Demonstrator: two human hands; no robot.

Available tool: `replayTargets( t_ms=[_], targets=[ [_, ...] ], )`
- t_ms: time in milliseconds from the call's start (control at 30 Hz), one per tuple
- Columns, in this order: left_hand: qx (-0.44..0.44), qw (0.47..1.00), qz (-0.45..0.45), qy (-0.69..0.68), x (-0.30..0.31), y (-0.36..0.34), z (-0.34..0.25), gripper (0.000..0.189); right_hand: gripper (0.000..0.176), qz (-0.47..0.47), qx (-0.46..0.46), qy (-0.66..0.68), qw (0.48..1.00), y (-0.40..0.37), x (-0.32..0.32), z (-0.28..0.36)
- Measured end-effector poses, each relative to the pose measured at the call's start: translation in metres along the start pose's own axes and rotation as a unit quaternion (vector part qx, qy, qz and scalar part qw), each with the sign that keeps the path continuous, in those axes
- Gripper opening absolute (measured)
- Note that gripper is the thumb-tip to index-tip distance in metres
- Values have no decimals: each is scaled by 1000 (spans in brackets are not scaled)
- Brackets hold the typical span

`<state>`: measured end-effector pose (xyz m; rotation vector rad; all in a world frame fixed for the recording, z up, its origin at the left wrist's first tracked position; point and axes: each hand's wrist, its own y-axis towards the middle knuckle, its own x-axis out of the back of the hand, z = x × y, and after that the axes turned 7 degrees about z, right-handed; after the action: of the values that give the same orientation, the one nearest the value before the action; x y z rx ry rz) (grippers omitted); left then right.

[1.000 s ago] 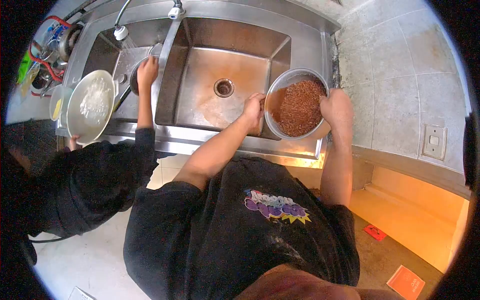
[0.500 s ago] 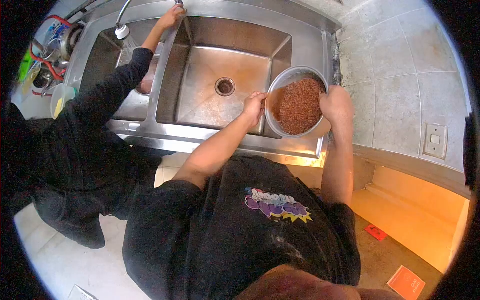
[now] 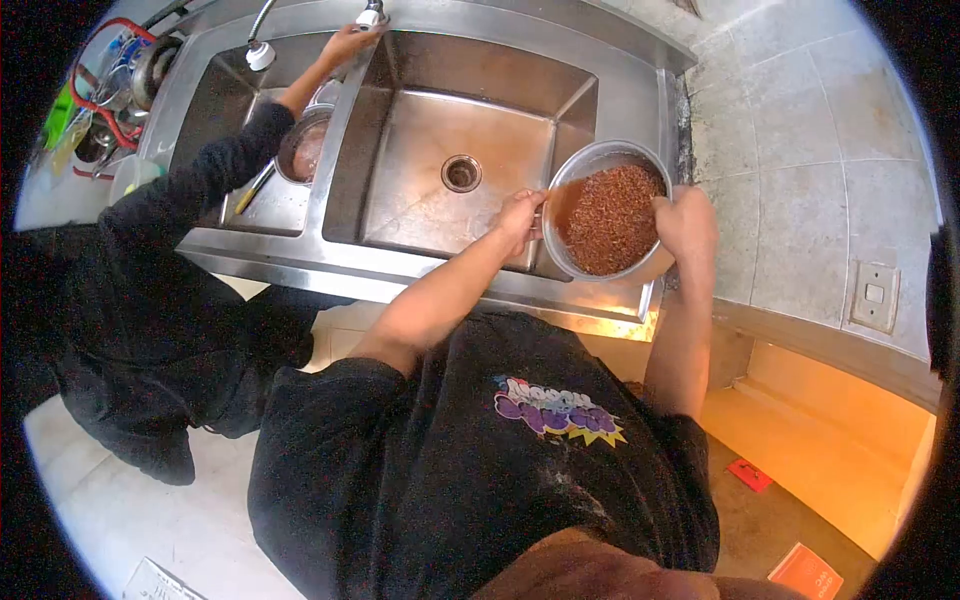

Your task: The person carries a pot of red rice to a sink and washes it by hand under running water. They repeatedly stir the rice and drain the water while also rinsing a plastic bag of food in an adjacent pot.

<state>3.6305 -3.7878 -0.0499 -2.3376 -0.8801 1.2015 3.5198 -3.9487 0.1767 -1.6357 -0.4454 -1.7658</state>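
Between my two hands, a round grey pot is tilted over the right front corner of the sink. Reddish-brown grains fill much of it, with brown liquid pooled on the left side. My left hand grips the pot's left rim, its fingers partly hidden behind the wall. On the opposite side, my right hand is closed on the rim, with the thumb at the inner edge. The large steel sink basin lies to the left of the pot, its round drain in the middle.
At my left stands a person in a dark sleeve, one hand on the faucet. A second basin holds a metal bowl below a hanging spray head. A tiled wall borders the sink on the right.
Water ran from the spray head earlier; no stream shows now. The other person's arm has shifted, uncovering the bowl in the left basin. My hands keep their hold on the pot.
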Motion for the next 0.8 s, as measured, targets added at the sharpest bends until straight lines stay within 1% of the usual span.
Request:
replayTargets(
  t_ms=[33,67,100,167,200,233,267,300,333,400,467,500,533,567,600,667,700,733,800],
  targets=[
    [-2,1000,-2,-1,-1,0,0,19,32,5,-2,29,1000,1,-2,-7],
    [-16,1000,9,3,-2,1,0,20,32,6,2,29,1000,2,-4,-14],
    [-31,999,20,8,-2,1,-1,20,31,8,-5,71,997,3,-6,-21],
    [-39,999,16,30,-11,-16,-17,21,26,18,-9,155,988,9,-17,-44],
    [-44,997,17,55,-14,-21,-25,22,26,21,-1,157,987,14,-26,-54],
    [-50,997,6,59,-7,-10,-21,25,25,29,-14,193,981,18,-35,-62],
    [-53,997,-2,59,-4,-13,-25,25,23,38,-28,229,972,19,-40,-61],
    [-87,991,-50,84,2,-19,-29,25,23,44,-20,232,971,20,-44,-57],
    [-120,982,-99,109,8,-24,-36,25,21,57,-31,246,967,18,-44,-45],
    [-136,973,-125,137,28,-39,-53,26,19,81,-39,265,960,16,-55,-20],
    [-150,963,-148,166,49,-59,-74,27,15,111,1,329,938,18,-68,5],
    [-164,952,-172,195,59,-70,-85,27,13,114,26,341,933,26,-88,10],
    [-178,938,-196,223,67,-79,-96,27,13,119,32,344,931,34,-109,18],
    [-197,932,-210,219,73,-88,-106,30,12,134,50,363,921,43,-131,27],
    [-200,930,-217,219,91,-86,-109,30,12,149,70,381,910,51,-153,37],
    [-143,883,-290,341,141,-68,-107,34,11,153,97,387,904,63,-198,58],
    [-135,864,-314,369,157,-67,-110,38,11,154,115,391,900,68,-224,69],
    [-122,861,-338,359,162,-72,-118,44,10,193,49,445,873,74,-254,79],
    [-81,845,-351,395,200,-55,-116,48,9,180,68,426,884,79,-291,103]
  ],
)
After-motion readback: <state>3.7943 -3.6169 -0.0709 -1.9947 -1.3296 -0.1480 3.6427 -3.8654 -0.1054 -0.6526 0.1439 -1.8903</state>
